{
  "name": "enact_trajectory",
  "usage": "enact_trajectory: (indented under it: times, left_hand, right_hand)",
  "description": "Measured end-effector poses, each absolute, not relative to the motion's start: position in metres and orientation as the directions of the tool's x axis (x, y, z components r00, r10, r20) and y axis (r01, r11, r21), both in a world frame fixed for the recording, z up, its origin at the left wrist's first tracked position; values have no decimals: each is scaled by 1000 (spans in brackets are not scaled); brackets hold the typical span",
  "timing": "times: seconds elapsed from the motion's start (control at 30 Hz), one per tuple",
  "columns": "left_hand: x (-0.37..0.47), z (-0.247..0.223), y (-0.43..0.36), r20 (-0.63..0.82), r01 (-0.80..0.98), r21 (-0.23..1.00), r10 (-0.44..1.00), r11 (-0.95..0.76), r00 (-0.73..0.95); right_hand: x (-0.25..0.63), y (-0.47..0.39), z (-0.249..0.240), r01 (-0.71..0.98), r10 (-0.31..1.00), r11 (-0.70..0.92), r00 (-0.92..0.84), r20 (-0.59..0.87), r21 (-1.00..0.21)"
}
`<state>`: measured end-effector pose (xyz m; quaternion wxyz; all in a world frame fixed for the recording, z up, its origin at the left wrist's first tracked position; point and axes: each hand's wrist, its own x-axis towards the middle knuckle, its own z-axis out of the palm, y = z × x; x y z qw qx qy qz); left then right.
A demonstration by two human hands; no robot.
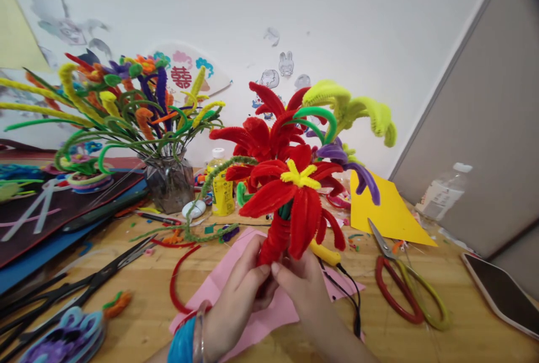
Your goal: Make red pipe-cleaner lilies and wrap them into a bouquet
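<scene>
A bouquet of pipe-cleaner flowers (275,189) stands upright in front of me, held by both hands at its red-wrapped stem (275,236). Large red blooms, one with a yellow centre (300,175), sit low; yellow-green and purple petals arch out to the right. My left hand (240,290) is wrapped round the stem from the left. From the right, my right hand (303,284) closes on the same stem, its thumb close to the left one. The lower end of the stem is hidden by my hands. Beneath them lies a sheet of pink paper (206,295).
Scissors with red and yellow handles (400,273), a phone (501,290) and yellow paper (383,205) lie right. A glass jar (168,180) of pipe-cleaner flowers stands back left, beside a yellow bottle (221,189). Black scissors (80,284) lie left. A yellow corded tool (325,253) sits behind my right hand.
</scene>
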<state>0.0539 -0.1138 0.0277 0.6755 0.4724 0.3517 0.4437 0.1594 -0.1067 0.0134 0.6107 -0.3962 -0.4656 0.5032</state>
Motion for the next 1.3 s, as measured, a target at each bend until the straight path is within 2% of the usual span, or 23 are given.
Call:
enact_trajectory:
  times: [0.4,0.93,1.1,1.3]
  left_hand:
    - [53,25,-114,0,-283,951,913,126,407]
    - [55,30,-116,-38,-241,962,935,130,353]
    - [55,29,-116,-19,-243,963,933,112,358]
    - [53,24,-115,-36,-254,957,925,140,378]
  right_hand:
    - [159,-105,10,-233,983,177,85,161,-956]
    - [158,-104,11,-236,985,166,84,150,-958]
    - [158,-105,10,-238,979,201,90,184,-950]
    - [159,-107,15,-247,983,178,89,160,-953]
